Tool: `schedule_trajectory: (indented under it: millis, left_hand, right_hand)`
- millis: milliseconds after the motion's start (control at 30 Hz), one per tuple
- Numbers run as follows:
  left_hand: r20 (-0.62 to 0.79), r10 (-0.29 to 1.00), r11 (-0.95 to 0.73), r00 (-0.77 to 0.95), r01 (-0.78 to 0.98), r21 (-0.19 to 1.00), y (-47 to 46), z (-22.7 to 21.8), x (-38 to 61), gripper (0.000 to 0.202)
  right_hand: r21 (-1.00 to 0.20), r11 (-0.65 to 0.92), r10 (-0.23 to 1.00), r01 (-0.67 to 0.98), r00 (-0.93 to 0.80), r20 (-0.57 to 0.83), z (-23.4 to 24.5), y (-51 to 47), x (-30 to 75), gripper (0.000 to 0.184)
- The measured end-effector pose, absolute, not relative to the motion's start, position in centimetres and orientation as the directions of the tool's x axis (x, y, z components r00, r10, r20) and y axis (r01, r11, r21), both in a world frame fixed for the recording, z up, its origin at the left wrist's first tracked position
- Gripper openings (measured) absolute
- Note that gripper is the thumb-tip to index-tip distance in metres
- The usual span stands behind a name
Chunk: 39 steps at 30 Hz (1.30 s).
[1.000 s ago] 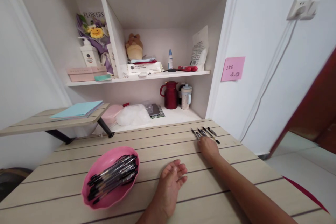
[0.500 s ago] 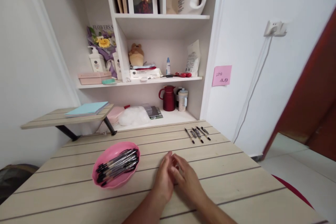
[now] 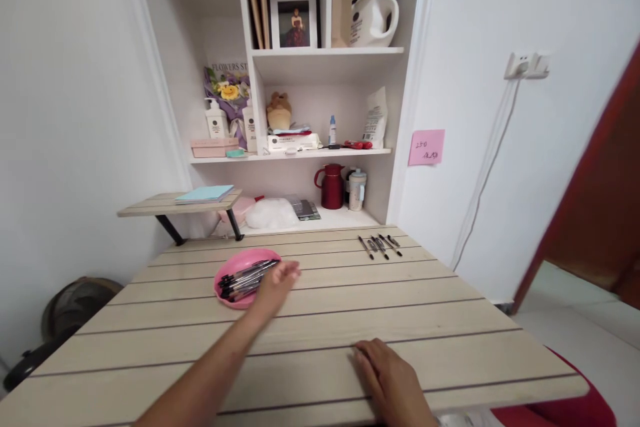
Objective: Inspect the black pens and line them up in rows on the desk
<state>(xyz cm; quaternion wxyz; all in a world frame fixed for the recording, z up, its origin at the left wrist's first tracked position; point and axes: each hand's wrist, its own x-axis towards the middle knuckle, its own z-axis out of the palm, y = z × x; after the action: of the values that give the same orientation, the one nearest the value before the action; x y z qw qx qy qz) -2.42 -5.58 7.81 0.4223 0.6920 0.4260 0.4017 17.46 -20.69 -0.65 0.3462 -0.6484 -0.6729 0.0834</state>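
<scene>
One wood-look desk [image 3: 310, 327] before us. Pink bowl [image 3: 245, 255] at its left. Our left hand [image 3: 276, 285] open, overlapping the bowl's right rim; right hand [image 3: 393, 380] near the front edge, whether gripping we can't tell. Black pens [image 3: 247, 280] bundled in bowl; loose pens [image 3: 380, 247] far right.

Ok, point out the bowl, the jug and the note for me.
Bowl [image 3: 241, 259]: head view, on the bare inner wall at its far side.
Jug [image 3: 332, 189]: head view, on the middle of its red body.
Note [image 3: 427, 147]: head view, on the middle of the pink paper.
</scene>
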Motion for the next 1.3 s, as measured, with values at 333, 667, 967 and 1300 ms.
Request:
schedule_trajectory:
  millis: [333, 667, 967, 1300]
  left_hand:
    - [0.095, 0.981, -0.181, 0.169, 0.975, 0.131, 0.7, 8.8, -9.9, 0.02]
    - [0.089, 0.988, -0.142, 0.129, 0.977, 0.159, 1.5, 8.4, -9.6, 0.016]
    - [0.079, 0.991, -0.136, 0.111, 0.767, 0.627, -2.0, 10.6, -7.8, 0.028]
    - [-0.181, 0.634, 0.578, 0.752, -0.305, 0.756, -12.5, 5.1, 4.3, 0.024]
  right_hand:
    - [-0.474, 0.209, 0.898, 0.856, 0.024, 0.44, -0.6, -21.0, 17.0, 0.029]
    - [-0.471, 0.214, 0.903, 0.856, 0.011, 0.429, -1.4, -21.1, 17.6, 0.029]
    - [-0.684, 0.206, 0.924, 0.7, 0.09, 0.371, -2.4, -20.4, 18.2, 0.029]
    - [-0.871, 0.105, 0.987, -0.479, 0.158, 0.032, 4.7, -12.2, 18.6, 0.051]
